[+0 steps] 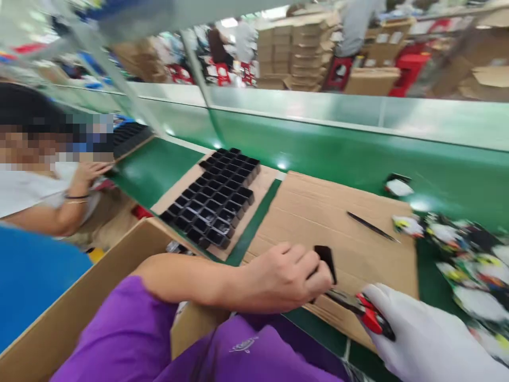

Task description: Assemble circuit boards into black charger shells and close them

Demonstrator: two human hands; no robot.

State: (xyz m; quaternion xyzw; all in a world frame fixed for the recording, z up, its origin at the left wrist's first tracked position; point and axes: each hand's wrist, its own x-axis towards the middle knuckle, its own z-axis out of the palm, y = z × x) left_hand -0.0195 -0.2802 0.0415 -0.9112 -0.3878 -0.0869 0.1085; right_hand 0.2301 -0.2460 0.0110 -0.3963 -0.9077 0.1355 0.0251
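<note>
My bare left hand is closed around a small black plastic box, part of which sticks out past the fingers. In a white glove, my right hand grips red-handled pliers. The pliers' metal jaws reach to the black piece beside my left fingertips; whether they bite on it cannot be made out. Both hands are above the near edge of a flat cardboard sheet. A thin black pen-like tool with a pale tip lies on that sheet.
Rows of black open boxes stand on cardboard at the left. Small parts with white pieces and wires are heaped on the green bench at the right. An open carton is at my left. Another person's hand rests further left.
</note>
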